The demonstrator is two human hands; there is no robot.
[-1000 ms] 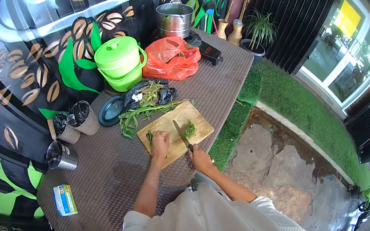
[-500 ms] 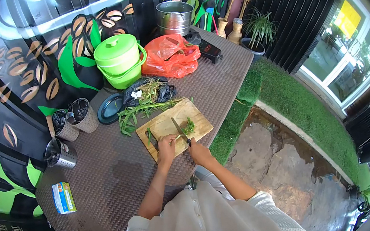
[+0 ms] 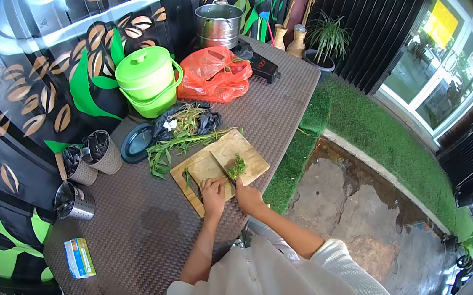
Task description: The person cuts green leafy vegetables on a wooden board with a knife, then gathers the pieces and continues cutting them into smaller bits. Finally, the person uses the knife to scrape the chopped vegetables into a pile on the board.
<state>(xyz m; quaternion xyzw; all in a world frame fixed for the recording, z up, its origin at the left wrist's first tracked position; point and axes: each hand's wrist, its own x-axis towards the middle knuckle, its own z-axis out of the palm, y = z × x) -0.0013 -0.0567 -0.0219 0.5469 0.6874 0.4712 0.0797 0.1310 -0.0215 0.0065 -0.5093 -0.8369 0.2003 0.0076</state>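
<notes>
My right hand (image 3: 250, 198) is wrapped round the handle of a knife (image 3: 219, 163), whose blade lies across the wooden cutting board (image 3: 246, 145). Just left of the blade, my left hand (image 3: 214, 193) is closed, its fingertips pressing leafy vegetable stems, mostly hidden, onto the board. A small heap of chopped greens (image 3: 236, 166) sits to the right of the knife. One loose green piece (image 3: 187, 178) rests near the board's left side. Beyond the board lie uncut leafy stalks (image 3: 174, 149), beside a black plastic bag (image 3: 209, 121) with roots and trimmings on it.
Along the back stand a lime-green lidded container (image 3: 147, 78), a red plastic bag (image 3: 212, 79), a metal pot (image 3: 219, 27) and a black portable stove (image 3: 265, 69). Left are a dark plate (image 3: 137, 142), utensil holders (image 3: 101, 153), a metal cup (image 3: 76, 203) and a tissue pack (image 3: 79, 258).
The knife and right hand have shifted left on the board, closer to the left hand. The pale stem end seen between them is now mostly hidden. The view has tilted slightly.
</notes>
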